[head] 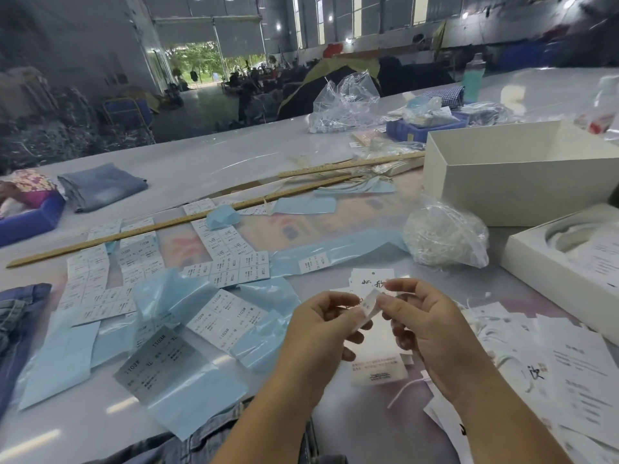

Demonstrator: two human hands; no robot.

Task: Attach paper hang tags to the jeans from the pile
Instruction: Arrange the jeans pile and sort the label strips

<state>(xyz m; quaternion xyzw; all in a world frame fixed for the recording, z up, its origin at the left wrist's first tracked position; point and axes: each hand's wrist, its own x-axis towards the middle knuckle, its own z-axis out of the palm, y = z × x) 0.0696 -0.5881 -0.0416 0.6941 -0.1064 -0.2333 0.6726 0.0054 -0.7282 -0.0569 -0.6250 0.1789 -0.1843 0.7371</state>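
We see a hall lit evenly and rather coolly from ceiling lamps (278,27) and from the bright open doorway (201,63) far behind, whose daylight is overexposed. The glossy counter (207,162) throws back pale streaks of glare along its far edge and small bright patches near its near left corner, while shadows under the hands and papers stay faint and soft. The wide lens bends the counter's far edge and the white box (522,182) at the right, the top corners darken, and the background and far left are blurred, with the printed labels (231,259) only partly legible.
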